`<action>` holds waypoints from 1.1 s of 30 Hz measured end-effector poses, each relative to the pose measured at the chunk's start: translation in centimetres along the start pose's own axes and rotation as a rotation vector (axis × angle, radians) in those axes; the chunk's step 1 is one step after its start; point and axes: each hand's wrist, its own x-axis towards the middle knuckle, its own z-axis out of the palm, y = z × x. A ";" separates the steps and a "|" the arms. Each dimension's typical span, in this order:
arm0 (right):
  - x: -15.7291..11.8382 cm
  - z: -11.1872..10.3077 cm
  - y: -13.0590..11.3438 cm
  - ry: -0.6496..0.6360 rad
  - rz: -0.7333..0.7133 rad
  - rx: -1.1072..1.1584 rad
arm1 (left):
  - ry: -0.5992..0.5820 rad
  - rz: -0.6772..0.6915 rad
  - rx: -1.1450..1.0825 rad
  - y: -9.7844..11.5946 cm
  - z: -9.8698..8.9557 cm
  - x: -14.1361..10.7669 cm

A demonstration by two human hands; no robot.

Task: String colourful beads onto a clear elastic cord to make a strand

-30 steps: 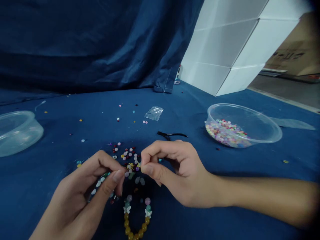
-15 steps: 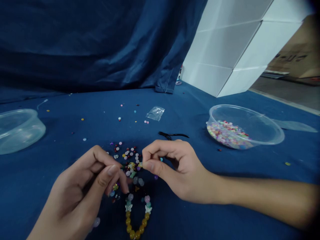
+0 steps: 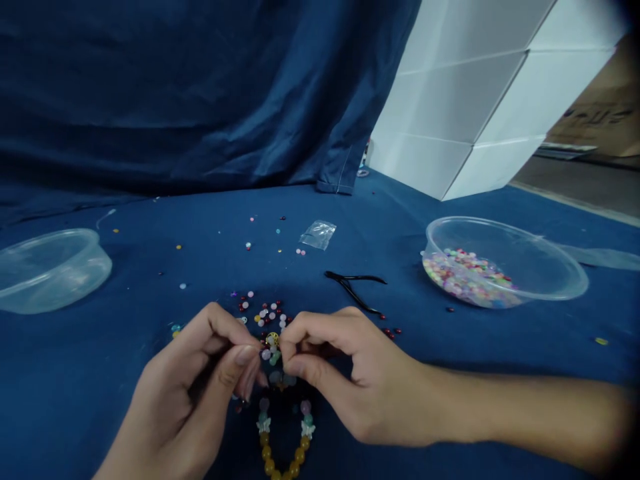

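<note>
Closer together now, the left hand (image 3: 185, 383) and right hand (image 3: 363, 380) pinch the beaded strand (image 3: 267, 452) at its top, narrow fingers (image 3: 245, 355) steady, just beside the scattered beads (image 3: 265, 310).

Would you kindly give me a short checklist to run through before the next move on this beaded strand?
1. Left hand and right hand both pinching the strand of amber-yellow round beads: ok.
2. Strand's join: cannot tell, fingers hide it.
3. Black-handled pliers within reach, beyond the right hand: ok.
4. Multicoloured beads inside the clear plastic bowl: ok.
5. Loose round beads kept apart from the strand: not ok, scattered right beside it.
</note>
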 end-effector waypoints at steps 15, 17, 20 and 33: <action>-0.1 0.5 -0.6 0.050 -0.036 0.160 | -0.018 -0.202 -0.300 0.2 0.4 0.8; 0.0 0.7 -0.6 0.059 0.009 0.199 | 0.013 -0.185 -0.317 0.4 0.6 0.9; 0.1 1.1 -0.4 0.043 0.040 0.235 | 0.044 -0.171 -0.291 0.7 0.7 1.0; 0.3 1.7 -0.1 0.107 0.093 0.191 | 0.068 -0.146 -0.235 1.3 0.7 1.1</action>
